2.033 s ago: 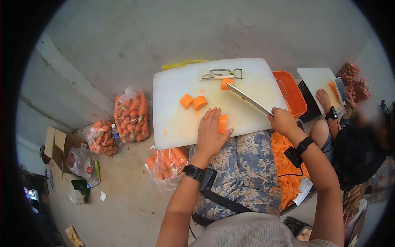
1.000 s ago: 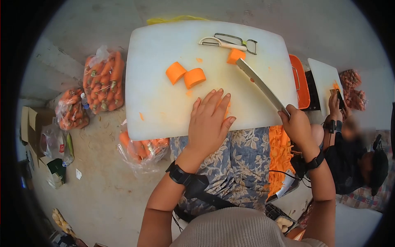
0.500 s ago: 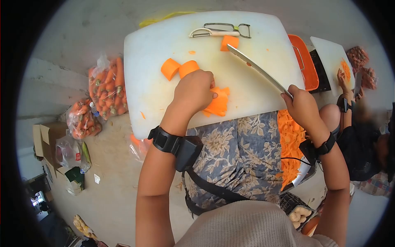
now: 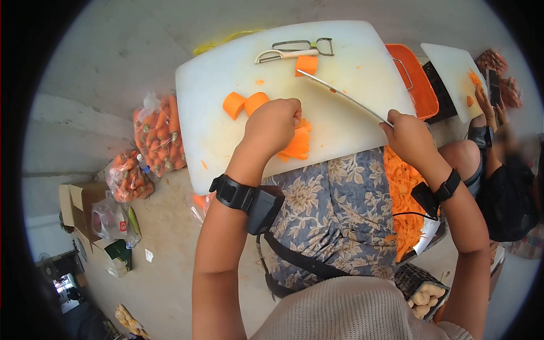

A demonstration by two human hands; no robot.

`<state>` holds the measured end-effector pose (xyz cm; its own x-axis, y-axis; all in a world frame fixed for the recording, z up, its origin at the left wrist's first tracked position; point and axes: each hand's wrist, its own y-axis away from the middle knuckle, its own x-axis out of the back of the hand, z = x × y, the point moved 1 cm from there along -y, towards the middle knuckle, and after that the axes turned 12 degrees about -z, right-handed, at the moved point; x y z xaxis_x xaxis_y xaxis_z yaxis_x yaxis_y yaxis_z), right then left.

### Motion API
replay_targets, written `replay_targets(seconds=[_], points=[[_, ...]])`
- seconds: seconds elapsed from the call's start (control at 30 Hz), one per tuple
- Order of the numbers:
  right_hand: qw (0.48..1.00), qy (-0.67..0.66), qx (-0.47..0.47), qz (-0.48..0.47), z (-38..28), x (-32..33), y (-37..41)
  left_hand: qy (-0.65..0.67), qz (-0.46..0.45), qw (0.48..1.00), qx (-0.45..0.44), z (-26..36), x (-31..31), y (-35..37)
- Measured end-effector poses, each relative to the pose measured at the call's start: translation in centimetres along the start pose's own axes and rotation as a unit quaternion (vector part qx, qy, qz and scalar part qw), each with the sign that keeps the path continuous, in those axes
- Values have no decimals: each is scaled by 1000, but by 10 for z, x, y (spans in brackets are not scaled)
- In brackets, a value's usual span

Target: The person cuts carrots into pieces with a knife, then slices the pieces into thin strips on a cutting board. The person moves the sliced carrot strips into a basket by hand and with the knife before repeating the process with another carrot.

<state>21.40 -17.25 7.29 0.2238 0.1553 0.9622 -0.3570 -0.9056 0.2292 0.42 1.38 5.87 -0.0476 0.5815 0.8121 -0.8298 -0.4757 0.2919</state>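
Observation:
My right hand [image 4: 409,136] is wrapped around the handle end of a kitchen knife [image 4: 345,98], its blade slanting up and left over the white cutting board [image 4: 215,153]. The blade's tip overlaps a carrot chunk [image 4: 307,65]. My left hand [image 4: 276,124] is closed, fingers curled down beside a fan of carrot slices [image 4: 296,146]; its fingertips are mostly hidden, and I cannot see what they hold. Two more chunks, a carrot piece [image 4: 233,105] and a carrot piece [image 4: 256,102], stand just left of that hand. A white-handled peeler [image 4: 283,55] and a metal peeler [image 4: 303,45] lie at the board's far side.
An orange basket [image 4: 422,93] is right of the board, above a heap of shredded carrot [image 4: 405,209]. Bags of carrots [image 4: 161,139] stand at left, near a cardboard box [image 4: 85,207]. At far right another person's hands [image 4: 490,107] work by a second board [image 4: 450,68].
My left hand has lifted slightly off the carrot slices, its fingers curled. The knife has turned so its blade shows narrower. The whole view has shifted a little.

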Motion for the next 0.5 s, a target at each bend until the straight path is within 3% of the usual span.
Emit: replay_targets(seconds=[0.07, 0.13, 0.33, 0.5], points=[[1000, 4, -1, -2, 2, -1, -1, -26, -30, 999, 0, 2, -5, -1], [1000, 11, -2, -14, 3, -3, -1, -122, 10, 992, 3, 6, -7, 0], [999, 19, -15, -23, 4, -7, -2, -125, -106, 985, 56, -1, -3, -19], [1000, -16, -12, -3, 5, -9, -3, -118, -115, 985, 50, -3, 2, -20]])
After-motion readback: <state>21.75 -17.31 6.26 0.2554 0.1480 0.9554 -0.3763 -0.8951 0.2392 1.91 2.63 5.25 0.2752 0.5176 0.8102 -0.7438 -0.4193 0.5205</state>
